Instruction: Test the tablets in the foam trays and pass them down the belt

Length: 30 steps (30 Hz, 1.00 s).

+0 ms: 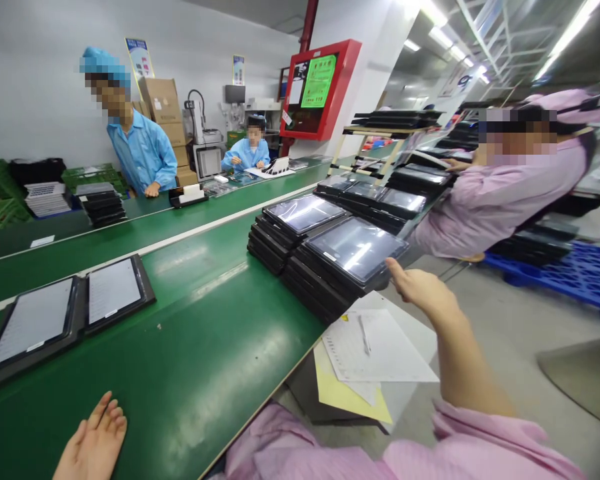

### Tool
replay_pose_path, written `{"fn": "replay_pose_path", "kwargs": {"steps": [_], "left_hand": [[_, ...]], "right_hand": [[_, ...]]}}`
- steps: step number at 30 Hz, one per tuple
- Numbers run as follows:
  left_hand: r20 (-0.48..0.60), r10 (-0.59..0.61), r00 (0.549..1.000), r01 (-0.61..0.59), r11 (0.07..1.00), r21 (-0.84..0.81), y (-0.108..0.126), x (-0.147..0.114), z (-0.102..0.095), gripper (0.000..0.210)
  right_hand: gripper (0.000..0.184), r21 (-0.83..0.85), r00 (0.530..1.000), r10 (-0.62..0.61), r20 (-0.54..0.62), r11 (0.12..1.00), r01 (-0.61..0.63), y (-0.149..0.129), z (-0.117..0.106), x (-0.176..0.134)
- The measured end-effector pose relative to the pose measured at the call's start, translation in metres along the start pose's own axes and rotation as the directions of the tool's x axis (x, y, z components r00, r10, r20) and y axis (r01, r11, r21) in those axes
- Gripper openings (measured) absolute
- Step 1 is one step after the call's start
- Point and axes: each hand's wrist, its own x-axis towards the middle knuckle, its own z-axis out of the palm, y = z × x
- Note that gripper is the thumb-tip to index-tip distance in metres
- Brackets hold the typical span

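My left hand (94, 437) rests palm up over the green conveyor belt (205, 373), its fingers loosely extended and holding nothing. Beyond it lie two tablets with lit white screens in black trays, the left tablet (35, 320) and the right tablet (114, 288). My right hand (423, 290) is at the near right corner of a dark-screened tablet (357, 247) in a black tray. Its thumb lies at the edge and the other fingers are curled, partly hidden. That tablet tops a stack of black trays (315, 283), beside another stack with a tablet (305, 212) on top.
Papers (380, 340) with a pen sit below the belt's edge. More tray stacks (403, 200) and a wooden rack (365, 143) stand farther along. A co-worker in pink (525, 187) is at right; two in blue (145, 150) are across the belt. A blue pallet (570, 280) lies on the floor.
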Motion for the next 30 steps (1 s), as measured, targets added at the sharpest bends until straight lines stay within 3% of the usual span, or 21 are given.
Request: {"fn": "replay_pose_path", "kwargs": {"steps": [3,5,7,9,11,12,14,15,16,18,20,21,22,25,30], "left_hand": [[0.013,0.008,1.0,-0.008,1.0,-0.023,-0.004,-0.003,0.004,0.041],[0.022,0.019,1.0,-0.018,0.998,-0.059,-0.004,-0.006,0.008,0.041],[0.04,0.019,0.999,-0.016,0.997,-0.073,-0.005,-0.008,0.014,0.041],[0.084,0.013,0.996,-0.01,0.999,-0.044,-0.005,-0.007,0.022,0.042],[0.126,0.021,0.992,-0.024,0.999,0.024,-0.006,-0.001,0.032,0.039],[0.141,0.051,0.989,-0.061,0.996,0.069,-0.006,0.004,0.036,0.037],[0.153,0.195,0.969,-0.224,0.955,0.197,-0.003,0.016,0.043,0.031],[0.155,0.314,0.937,-0.347,0.89,0.295,0.002,0.022,0.045,0.03],[0.165,0.451,0.877,-0.476,0.772,0.422,0.009,0.029,0.046,0.03],[0.208,0.693,0.69,-0.593,0.377,0.711,0.029,0.043,0.044,0.035],[0.218,0.821,0.528,-0.406,0.018,0.914,0.052,0.055,0.042,0.046],[0.193,0.859,0.475,-0.274,-0.064,0.96,0.063,0.061,0.042,0.054],[0.149,0.887,0.438,-0.157,-0.088,0.984,0.074,0.066,0.042,0.063],[0.04,0.918,0.395,0.038,-0.06,0.997,0.095,0.081,0.05,0.092],[0.024,0.881,0.472,0.094,-0.077,0.993,0.105,0.093,0.055,0.113]], "right_hand": [[0.062,-0.1,0.992,-0.053,-0.119,0.994,0.041,-0.02,-0.004,-0.023],[0.059,0.077,0.939,-0.265,-0.217,0.955,0.287,-0.04,0.009,-0.054],[0.059,0.315,0.848,-0.497,-0.182,0.788,0.529,-0.065,0.04,-0.09],[0.052,0.463,0.71,-0.704,0.024,0.637,0.616,-0.093,0.084,-0.128],[0.045,0.484,0.506,-0.816,0.281,0.576,0.659,-0.121,0.132,-0.162],[0.041,0.484,0.426,-0.829,0.363,0.558,0.674,-0.134,0.154,-0.177],[0.032,0.518,0.29,-0.84,0.458,0.518,0.681,-0.156,0.194,-0.202],[0.028,0.534,0.254,-0.844,0.473,0.504,0.679,-0.167,0.21,-0.212],[0.022,0.544,0.236,-0.847,0.477,0.495,0.677,-0.177,0.225,-0.22],[0.014,0.543,0.237,-0.851,0.469,0.489,0.683,-0.198,0.249,-0.231],[0.02,0.511,0.26,-0.847,0.463,0.495,0.702,-0.224,0.269,-0.236],[0.028,0.489,0.279,-0.841,0.464,0.506,0.711,-0.239,0.278,-0.236],[0.037,0.465,0.303,-0.832,0.466,0.521,0.716,-0.254,0.286,-0.236],[0.063,0.392,0.373,-0.794,0.479,0.574,0.718,-0.295,0.308,-0.234],[0.065,0.365,0.367,-0.767,0.527,0.594,0.717,-0.324,0.335,-0.227]]}}
